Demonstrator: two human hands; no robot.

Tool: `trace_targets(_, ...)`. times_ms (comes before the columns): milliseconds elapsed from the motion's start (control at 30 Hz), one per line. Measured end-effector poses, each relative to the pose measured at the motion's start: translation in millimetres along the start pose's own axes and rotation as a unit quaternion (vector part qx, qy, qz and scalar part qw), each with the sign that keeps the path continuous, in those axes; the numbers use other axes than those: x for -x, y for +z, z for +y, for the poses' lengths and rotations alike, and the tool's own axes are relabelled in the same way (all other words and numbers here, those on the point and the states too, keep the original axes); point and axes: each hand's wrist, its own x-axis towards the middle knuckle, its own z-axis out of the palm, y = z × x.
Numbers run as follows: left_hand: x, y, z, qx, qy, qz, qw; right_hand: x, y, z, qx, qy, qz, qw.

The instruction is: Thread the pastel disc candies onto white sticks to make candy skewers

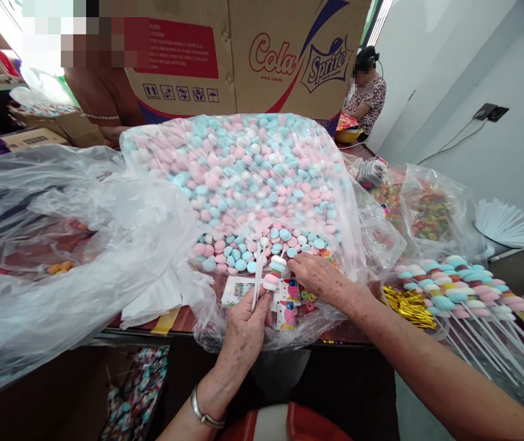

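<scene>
My left hand (246, 324) is closed around white candy sticks (258, 275) that point upward. Beside them, at the same hand's fingertips, a short candy skewer (276, 274) carries white, blue, pink and gummy-coloured pieces. My right hand (319, 278) sits just right of that skewer, its fingers bent together; what they hold, if anything, is hidden. Beyond both hands, loose pink, blue and white marshmallow candies (241, 264) spill from a big clear bag (243, 165). Small printed cards (285, 315) and gummy rings (307, 300) lie below the hands.
At right, finished-looking candy skewers (464, 288) lie by a tub of gold twist ties (409, 307). Bags of gummies (434, 211) and white sticks (514, 223) are behind. Crumpled plastic (82, 294) covers the left. A large carton (262, 61) stands behind; two other people are nearby.
</scene>
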Motion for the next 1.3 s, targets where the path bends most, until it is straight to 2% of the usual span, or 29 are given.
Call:
trace_targets(67,0.0,0.3,1.5,0.000,0.004,-0.003,1.000,-1.6,5.5,1.9,-0.066,0.068,0.036,0.995)
trace_targets(100,0.0,0.3,2.7,-0.002,0.007,-0.005,1.000,-2.3,7.8,3.8,-0.128,0.111,0.062,0.984)
trace_targets(133,0.3,0.3,4.5,-0.006,0.011,-0.008,1.000,-2.9,9.5,5.9,-0.212,0.155,0.091,0.961)
trace_targets(167,0.7,0.3,6.8,-0.015,0.015,-0.012,1.000,-3.1,10.5,8.2,-0.316,0.196,0.120,0.921)
trace_targets(200,1.2,0.2,9.5,-0.028,0.018,-0.017,0.999,-3.0,10.8,10.3,-0.428,0.227,0.145,0.863)
trace_targets(267,2.5,0.0,14.9,-0.057,0.022,-0.029,0.998,-2.0,9.5,12.9,-0.622,0.248,0.166,0.724)
trace_targets(300,3.2,0.1,17.2,-0.071,0.021,-0.034,0.997,-1.3,8.2,13.3,-0.686,0.245,0.166,0.664)
trace_targets(333,3.7,0.2,19.0,-0.081,0.021,-0.038,0.996,-0.6,6.5,12.9,-0.728,0.238,0.164,0.621)
trace_targets(367,4.1,0.4,20.2,-0.087,0.021,-0.039,0.995,0.0,4.7,12.1,-0.754,0.229,0.162,0.594)
trace_targets(433,4.2,1.0,21.2,-0.095,0.023,-0.042,0.994,0.5,1.5,9.5,-0.777,0.218,0.163,0.567)
trace_targets(533,3.4,1.5,21.0,-0.098,0.024,-0.045,0.994,-0.1,-0.6,6.2,-0.786,0.208,0.174,0.556)
trace_targets(667,2.4,1.1,20.6,-0.105,0.018,-0.039,0.994,-0.4,0.8,5.2,-0.776,0.191,0.177,0.574)
trace_targets(733,2.0,0.9,19.7,-0.106,0.017,-0.038,0.994,0.8,1.0,5.4,-0.757,0.180,0.193,0.597)
trace_targets(867,1.5,0.9,18.9,-0.102,0.010,-0.037,0.994,4.1,-1.3,6.9,-0.700,0.155,0.217,0.663)
trace_targets(1033,2.5,0.6,22.9,-0.095,0.008,-0.054,0.994,6.0,-6.3,13.2,-0.673,0.131,0.201,0.700)
trace_targets(1167,2.9,1.2,23.1,-0.096,0.006,-0.056,0.994,6.6,-10.1,16.0,-0.626,0.106,0.202,0.746)
trace_targets(1233,2.7,1.7,22.4,-0.096,0.005,-0.050,0.994,6.7,-10.5,14.3,-0.640,0.109,0.195,0.735)
trace_targets(1300,2.7,2.0,22.1,-0.096,0.009,-0.046,0.994,6.4,-9.6,10.8,-0.678,0.124,0.179,0.702)
